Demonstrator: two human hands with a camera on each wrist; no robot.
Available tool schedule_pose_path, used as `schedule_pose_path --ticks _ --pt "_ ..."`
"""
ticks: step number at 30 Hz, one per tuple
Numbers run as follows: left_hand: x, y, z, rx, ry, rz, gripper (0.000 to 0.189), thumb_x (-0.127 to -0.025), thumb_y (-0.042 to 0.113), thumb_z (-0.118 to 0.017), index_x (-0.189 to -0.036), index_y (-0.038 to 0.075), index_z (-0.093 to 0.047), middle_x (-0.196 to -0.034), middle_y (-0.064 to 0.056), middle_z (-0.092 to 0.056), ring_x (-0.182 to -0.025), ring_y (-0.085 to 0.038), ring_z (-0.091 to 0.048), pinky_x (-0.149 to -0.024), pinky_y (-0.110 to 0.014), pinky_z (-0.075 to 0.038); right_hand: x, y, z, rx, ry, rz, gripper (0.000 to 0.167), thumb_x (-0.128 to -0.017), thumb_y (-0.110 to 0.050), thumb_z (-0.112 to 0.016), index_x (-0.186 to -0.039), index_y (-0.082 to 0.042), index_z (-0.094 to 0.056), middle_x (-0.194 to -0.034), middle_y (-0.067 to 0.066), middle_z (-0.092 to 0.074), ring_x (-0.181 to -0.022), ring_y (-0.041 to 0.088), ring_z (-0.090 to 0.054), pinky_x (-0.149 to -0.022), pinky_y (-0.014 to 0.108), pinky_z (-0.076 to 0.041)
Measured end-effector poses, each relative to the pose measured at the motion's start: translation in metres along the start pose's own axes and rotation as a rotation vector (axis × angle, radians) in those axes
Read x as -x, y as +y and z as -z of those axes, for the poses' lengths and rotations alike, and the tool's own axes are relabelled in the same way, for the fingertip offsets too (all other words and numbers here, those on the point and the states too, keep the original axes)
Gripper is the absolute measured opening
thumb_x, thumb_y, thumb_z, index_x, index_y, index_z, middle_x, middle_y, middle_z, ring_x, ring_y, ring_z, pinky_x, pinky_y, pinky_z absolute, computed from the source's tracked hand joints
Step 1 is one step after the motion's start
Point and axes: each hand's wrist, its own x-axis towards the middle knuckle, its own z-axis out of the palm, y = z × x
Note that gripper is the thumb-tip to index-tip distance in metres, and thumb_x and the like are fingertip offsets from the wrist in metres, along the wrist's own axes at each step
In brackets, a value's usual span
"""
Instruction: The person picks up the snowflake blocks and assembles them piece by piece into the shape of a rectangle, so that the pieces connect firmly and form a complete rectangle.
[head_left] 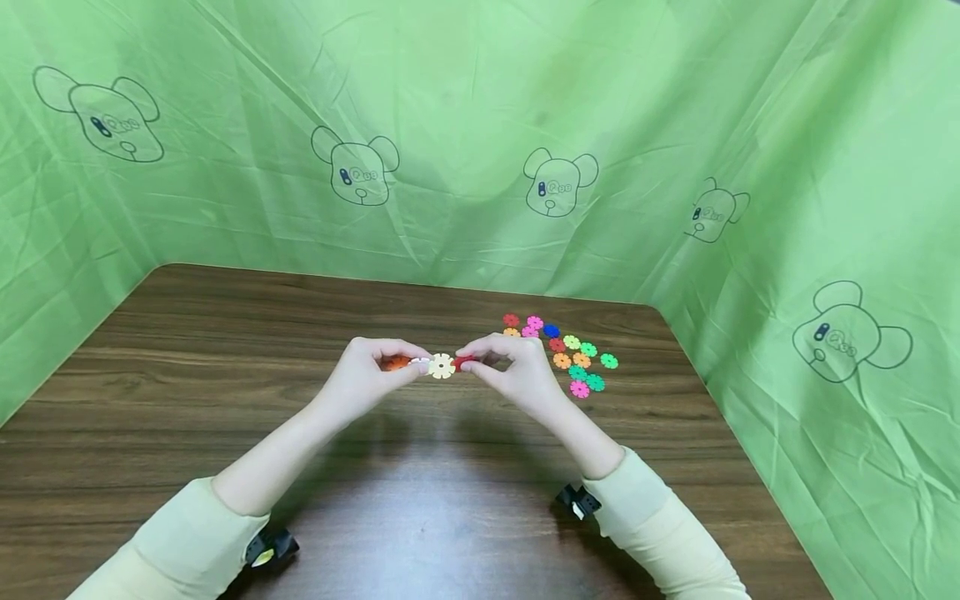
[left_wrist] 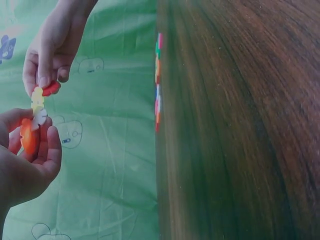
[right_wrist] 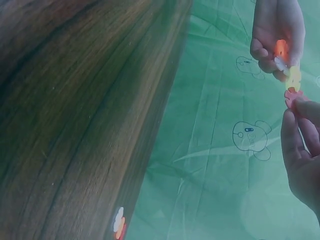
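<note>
Between both hands, held above the table, runs a short chain of notched plastic discs: an orange disc [left_wrist: 29, 137], a white disc [left_wrist: 39, 118], a pale yellow disc [head_left: 441, 366] and a red disc [right_wrist: 292, 98]. My left hand [head_left: 369, 372] pinches the chain around its white disc, and the orange disc lies in front of the palm. At the other end my right hand [head_left: 517, 371] pinches the red disc between thumb and fingers. The red disc meets the edge of the pale yellow one, which faces the head camera flat on.
Several loose notched discs [head_left: 581, 360] in red, pink, orange, green, blue and yellow lie spread on the wooden table [head_left: 225, 350], just right of my right hand. A green cloth [head_left: 465, 242] with bear-head drawings hangs behind the table and along its sides.
</note>
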Motion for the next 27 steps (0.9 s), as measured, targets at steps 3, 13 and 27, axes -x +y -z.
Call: schedule_pose_path --ticks 3,13,27 --pt "0.0 0.0 0.001 -0.014 0.004 0.0 0.014 -0.082 0.02 -0.074 -0.093 0.011 -0.075 -0.084 -0.003 -0.072 -0.071 -0.015 -0.063 -0.061 -0.022 -0.05 0.001 -0.003 -0.001 -0.013 0.003 -0.024 0.014 -0.079 -0.008 -0.075 -0.093 -0.01 -0.074 -0.088 0.003 -0.073 -0.071 0.012 -0.068 -0.064 0.024 -0.055" --pt "0.0 -0.001 -0.001 -0.063 0.027 -0.048 0.012 -0.083 0.017 -0.073 -0.091 0.009 -0.075 -0.085 -0.005 -0.073 -0.07 -0.008 -0.062 -0.062 -0.021 -0.05 -0.002 -0.033 -0.001 -0.038 0.015 -0.012 0.012 -0.077 0.005 -0.074 -0.088 0.003 -0.072 -0.084 0.014 -0.072 -0.073 0.018 -0.07 -0.065 0.03 -0.056" --pt "0.002 0.009 -0.007 -0.035 -0.032 -0.035 0.022 -0.081 0.013 -0.075 -0.102 0.01 -0.071 -0.092 -0.005 -0.071 -0.073 -0.008 -0.061 -0.065 -0.021 -0.051 -0.003 -0.026 0.0 -0.024 0.022 -0.009 0.012 -0.078 0.004 -0.072 -0.091 0.004 -0.072 -0.086 0.015 -0.072 -0.075 0.02 -0.07 -0.066 0.029 -0.056"
